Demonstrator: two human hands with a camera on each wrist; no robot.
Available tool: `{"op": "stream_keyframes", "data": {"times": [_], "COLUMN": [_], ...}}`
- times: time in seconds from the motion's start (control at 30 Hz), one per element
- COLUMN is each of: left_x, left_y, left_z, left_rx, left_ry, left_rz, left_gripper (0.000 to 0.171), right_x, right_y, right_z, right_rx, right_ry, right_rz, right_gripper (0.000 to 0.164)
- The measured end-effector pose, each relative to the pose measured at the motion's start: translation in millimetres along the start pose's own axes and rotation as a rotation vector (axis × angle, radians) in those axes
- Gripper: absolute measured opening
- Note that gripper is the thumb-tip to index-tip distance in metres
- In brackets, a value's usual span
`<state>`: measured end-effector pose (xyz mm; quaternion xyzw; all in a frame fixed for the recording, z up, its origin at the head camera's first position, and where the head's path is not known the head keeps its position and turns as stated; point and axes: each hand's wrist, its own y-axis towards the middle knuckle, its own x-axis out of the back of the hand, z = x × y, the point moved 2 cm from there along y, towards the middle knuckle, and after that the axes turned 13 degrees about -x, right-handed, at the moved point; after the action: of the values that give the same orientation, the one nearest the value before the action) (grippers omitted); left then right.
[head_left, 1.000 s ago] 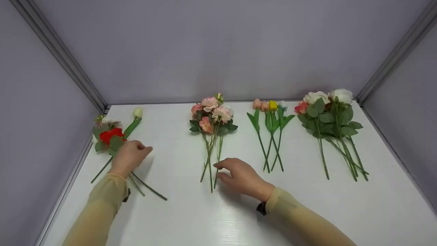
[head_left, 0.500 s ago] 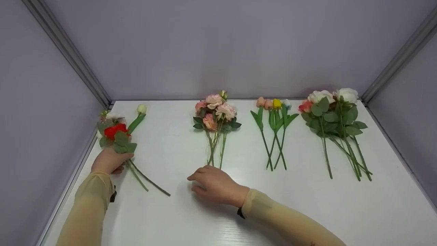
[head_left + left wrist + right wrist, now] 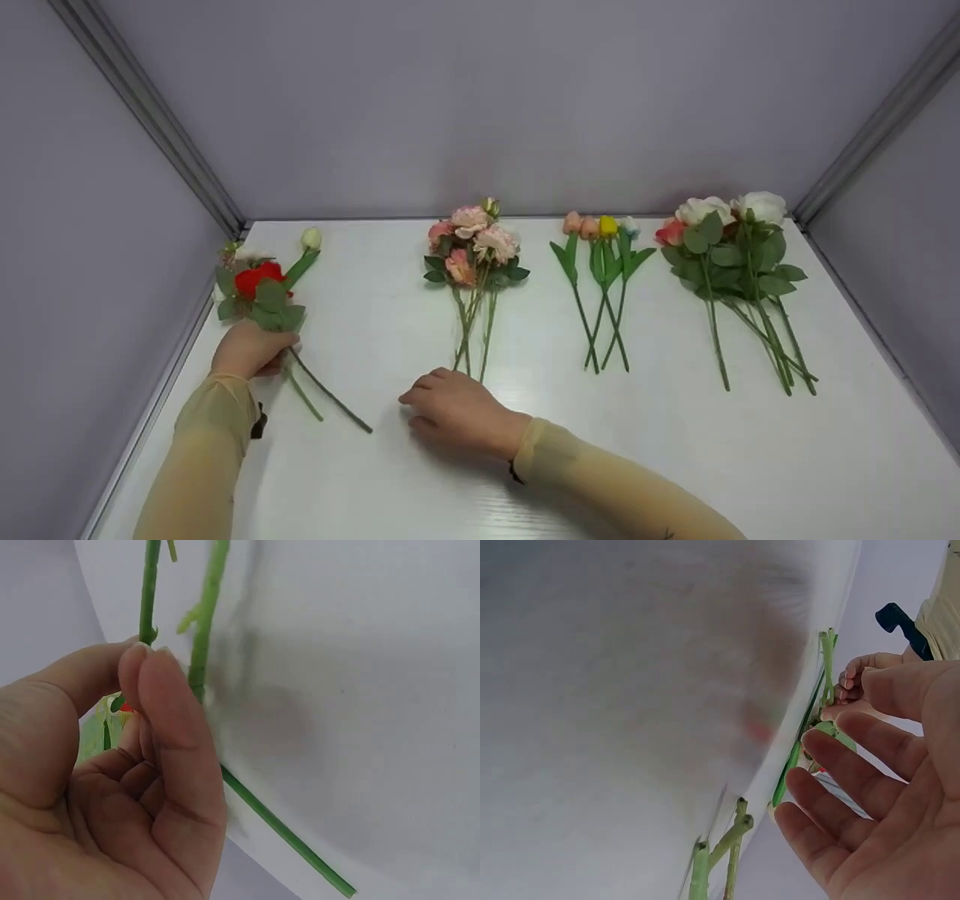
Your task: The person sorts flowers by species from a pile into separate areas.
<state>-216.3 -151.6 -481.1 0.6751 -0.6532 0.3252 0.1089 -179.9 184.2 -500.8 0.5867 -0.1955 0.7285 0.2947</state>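
My left hand (image 3: 251, 351) pinches a green stem just below the leaves of a red rose (image 3: 255, 281) at the table's left side. The left wrist view shows this stem (image 3: 148, 592) between thumb and fingertip, with another, lighter stem (image 3: 206, 622) just beyond the fingers. Beside the rose lie a white tulip (image 3: 310, 240) and a pale flower partly hidden behind it. Over the middle of the table my right hand (image 3: 459, 412) hovers with loosely bent fingers and nothing in them, overlapping the stem ends of the pink flowers (image 3: 471, 221) in the head view.
Several tulips (image 3: 607, 227) in pink, yellow and pale blue lie right of the middle. Farther right is a bunch of white and coral roses (image 3: 703, 211). Grey panels (image 3: 480, 105) wall the white table (image 3: 390, 300) at the back and sides.
My left hand has gone from above the stems to the rose's stem and taken hold; the rose has since shifted slightly right. My right hand has moved left, past the pink flowers' stem ends.
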Motion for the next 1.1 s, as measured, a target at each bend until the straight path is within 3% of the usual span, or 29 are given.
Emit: {"op": "stream_keyframes", "data": {"times": [0.17,0.27,0.47,0.67,0.87,1.1], "left_x": [-5.1,-19.5,-68.9,-123.2,-158.2,-173.1], "left_y": [-0.4,-1.5,-3.7,-12.4,-14.0,-11.5], "left_z": [-29.4,-55.5,-110.4,-160.9,-190.9,-211.1], "left_rx": [-0.101,-0.202,-0.343,-0.486,-0.616,-0.717], "left_ry": [-0.041,-0.056,-0.197,-0.378,-0.503,-0.548], "left_rz": [-0.013,-0.006,-0.010,0.002,-0.005,-0.009], "left_gripper": [0.040,0.047,0.039,0.032,0.027,0.023], "right_x": [6.8,10.5,19.9,32.3,32.3,29.7], "right_y": [-6.0,-12.1,-34.0,-58.5,-78.6,-93.0], "right_z": [-15.5,-26.6,-51.2,-74.0,-86.6,-90.7], "right_rx": [-0.068,-0.155,-0.338,-0.469,-0.486,-0.483], "right_ry": [0.082,0.221,0.640,0.933,1.141,1.294], "right_rz": [-0.014,-0.017,0.008,0.069,0.111,0.148], "right_gripper": [0.028,0.028,0.031,0.037,0.036,0.038]}}
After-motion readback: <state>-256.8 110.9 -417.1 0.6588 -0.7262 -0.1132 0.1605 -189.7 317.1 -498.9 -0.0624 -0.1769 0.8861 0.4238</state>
